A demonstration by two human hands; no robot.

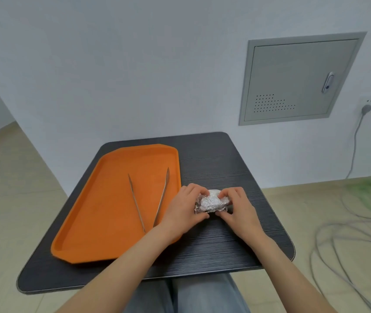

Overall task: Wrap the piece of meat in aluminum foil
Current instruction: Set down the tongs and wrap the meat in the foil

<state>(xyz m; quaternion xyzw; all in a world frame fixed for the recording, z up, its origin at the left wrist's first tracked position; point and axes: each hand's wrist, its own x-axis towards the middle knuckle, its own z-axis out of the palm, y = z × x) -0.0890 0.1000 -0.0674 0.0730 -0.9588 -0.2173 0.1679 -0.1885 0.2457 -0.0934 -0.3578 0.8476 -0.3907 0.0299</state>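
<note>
On the dark table (213, 159), just right of the orange tray (112, 211), sits a crumpled foil (210, 203) bundle; the meat inside is hidden. The left hand (185, 207) and right hand (239, 210) flank it, fingers pinching the foil's edges. Tongs (150, 197) lie on the tray.

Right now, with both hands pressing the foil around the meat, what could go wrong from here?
A pale patch shows at the far top of the foil bundle, so the wrap may stay open there. The left hand and right hand pinch thin crumpled foil, which could tear. The left forearm crosses the orange tray near the tongs and might nudge them.
</note>
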